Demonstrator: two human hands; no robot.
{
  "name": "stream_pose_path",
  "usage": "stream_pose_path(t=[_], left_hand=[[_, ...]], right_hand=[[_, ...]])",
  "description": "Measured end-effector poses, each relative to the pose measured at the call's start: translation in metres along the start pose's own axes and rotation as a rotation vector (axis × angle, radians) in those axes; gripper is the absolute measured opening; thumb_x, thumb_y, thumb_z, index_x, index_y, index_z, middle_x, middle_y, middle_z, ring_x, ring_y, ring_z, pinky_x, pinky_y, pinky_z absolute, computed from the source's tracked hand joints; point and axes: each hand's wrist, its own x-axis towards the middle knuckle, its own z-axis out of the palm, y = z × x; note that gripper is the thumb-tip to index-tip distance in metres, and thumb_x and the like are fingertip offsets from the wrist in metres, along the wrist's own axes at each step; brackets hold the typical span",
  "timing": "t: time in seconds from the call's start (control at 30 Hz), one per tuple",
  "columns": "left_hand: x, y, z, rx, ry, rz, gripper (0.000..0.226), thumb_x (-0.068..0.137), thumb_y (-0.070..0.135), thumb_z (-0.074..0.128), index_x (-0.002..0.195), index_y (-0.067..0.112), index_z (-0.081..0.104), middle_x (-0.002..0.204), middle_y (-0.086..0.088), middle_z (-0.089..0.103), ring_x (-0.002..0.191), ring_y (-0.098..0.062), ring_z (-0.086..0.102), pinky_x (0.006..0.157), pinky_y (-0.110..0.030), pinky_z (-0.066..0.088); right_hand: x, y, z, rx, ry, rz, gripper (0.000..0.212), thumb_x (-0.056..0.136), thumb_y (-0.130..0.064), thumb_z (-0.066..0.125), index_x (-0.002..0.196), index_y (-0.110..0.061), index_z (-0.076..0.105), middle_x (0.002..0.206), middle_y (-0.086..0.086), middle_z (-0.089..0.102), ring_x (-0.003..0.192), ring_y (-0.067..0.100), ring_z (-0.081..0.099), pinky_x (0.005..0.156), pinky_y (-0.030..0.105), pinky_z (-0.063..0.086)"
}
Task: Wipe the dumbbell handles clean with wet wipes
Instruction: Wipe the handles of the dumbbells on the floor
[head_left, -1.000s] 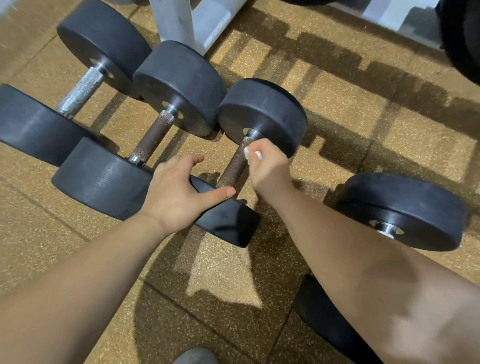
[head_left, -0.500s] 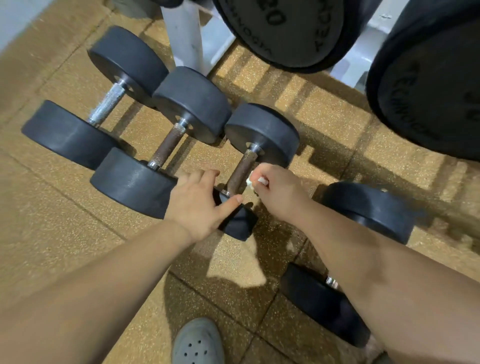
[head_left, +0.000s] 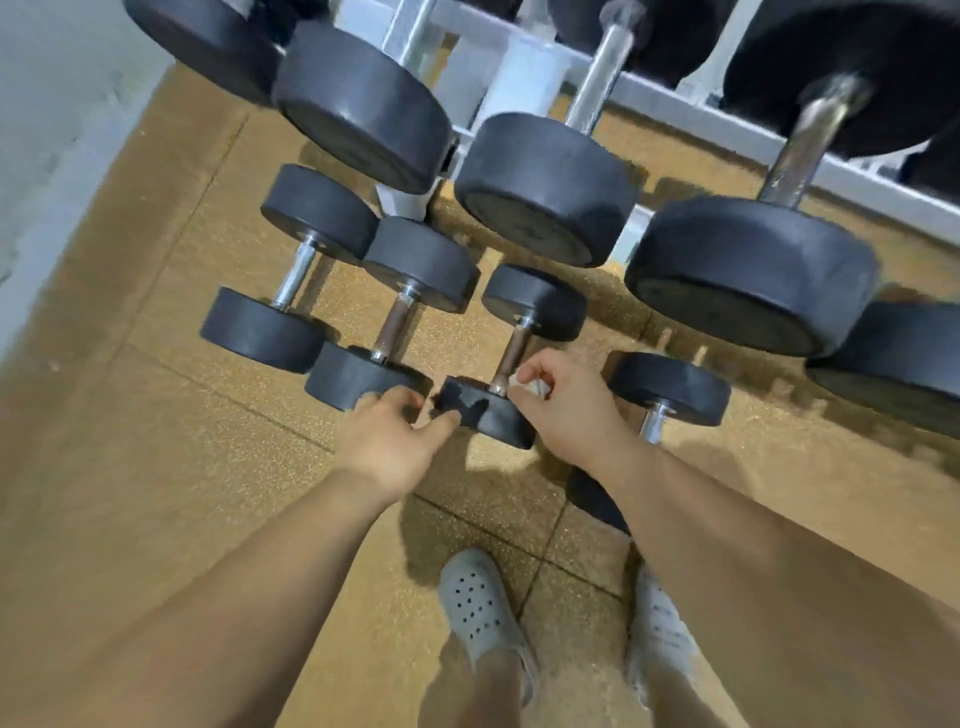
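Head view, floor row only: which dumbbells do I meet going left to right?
Chrome-handled dumbbell → rusty-handled dumbbell → third dumbbell, its handle under the wet wipe pinched in the right hand, left hand holding its near weight → fourth dumbbell, handle partly hidden by the right arm.

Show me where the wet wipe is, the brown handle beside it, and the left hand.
wet wipe (head_left: 531, 385): head view, white bunch showing between fingers.
brown handle (head_left: 513, 353): head view, middle of the bare bar.
left hand (head_left: 387, 436): head view, back of the hand gripping the dumbbell (head_left: 498, 423).
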Motion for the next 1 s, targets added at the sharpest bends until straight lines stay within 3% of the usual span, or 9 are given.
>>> stream_pose_path(t=[0.17, 0.37, 0.6, 0.77, 0.93, 1.0], left_hand=[[-0.021, 0.011, -0.031, -0.030, -0.015, -0.036, 0.059, 0.084, 0.071, 0.060, 0.124, 0.027, 0.062, 0.125, -0.005, 0.056, 0.117, -0.027, 0.054, 0.099, -0.035, 0.045], [-0.029, 0.006, -0.042, -0.032, -0.058, -0.067, 0.050, 0.087, 0.065, 0.060, 0.124, 0.031, 0.060, 0.128, -0.003, 0.052, 0.125, -0.027, 0.046, 0.103, -0.034, 0.040], [0.041, -0.051, -0.071, -0.082, -0.129, -0.073, 0.058, 0.087, 0.066, 0.058, 0.130, 0.026, 0.057, 0.131, -0.006, 0.056, 0.120, -0.028, 0.055, 0.101, -0.037, 0.046], [0.105, -0.101, -0.097, 0.161, -0.186, 0.149, 0.062, 0.083, 0.065, 0.063, 0.129, 0.023, 0.058, 0.125, -0.008, 0.056, 0.116, -0.031, 0.054, 0.092, -0.036, 0.047], [0.147, -0.148, -0.107, 0.131, -0.231, 0.234, 0.061, 0.081, 0.063, 0.063, 0.128, 0.025, 0.057, 0.122, -0.004, 0.056, 0.115, -0.028, 0.055, 0.087, -0.035, 0.049], [0.168, -0.159, -0.102, 0.153, -0.188, 0.263, 0.056, 0.083, 0.063, 0.063, 0.122, 0.022, 0.060, 0.117, -0.004, 0.057, 0.111, -0.028, 0.056, 0.086, -0.035, 0.048]], right_hand=[[-0.014, -0.029, -0.005, 0.053, -0.010, 0.039, 0.006, 0.093, -0.028, 0.064, 0.091, -0.028, 0.058, 0.096, -0.006, 0.062, 0.088, 0.009, 0.058, 0.069, 0.024, 0.047], [-0.018, -0.038, 0.008, 0.122, -0.046, 0.126, 0.003, 0.096, -0.025, 0.061, 0.097, -0.023, 0.058, 0.098, -0.001, 0.061, 0.080, 0.012, 0.058, 0.058, 0.021, 0.043], [0.012, -0.068, 0.058, 0.117, 0.033, 0.202, 0.004, 0.093, -0.032, 0.065, 0.093, -0.030, 0.061, 0.090, -0.009, 0.059, 0.078, 0.014, 0.059, 0.055, 0.021, 0.040], [0.027, -0.093, 0.117, -0.070, 0.090, 0.164, 0.005, 0.091, -0.029, 0.067, 0.090, -0.025, 0.063, 0.083, -0.013, 0.061, 0.076, 0.009, 0.058, 0.057, 0.017, 0.036], [0.051, -0.105, 0.171, -0.050, 0.174, 0.180, 0.013, 0.093, -0.019, 0.066, 0.095, -0.006, 0.065, 0.093, 0.007, 0.065, 0.086, 0.018, 0.055, 0.074, 0.025, 0.035], [0.070, -0.096, 0.191, 0.003, 0.186, 0.227, 0.014, 0.092, -0.021, 0.066, 0.093, -0.007, 0.063, 0.091, 0.009, 0.064, 0.086, 0.022, 0.057, 0.077, 0.030, 0.039]])
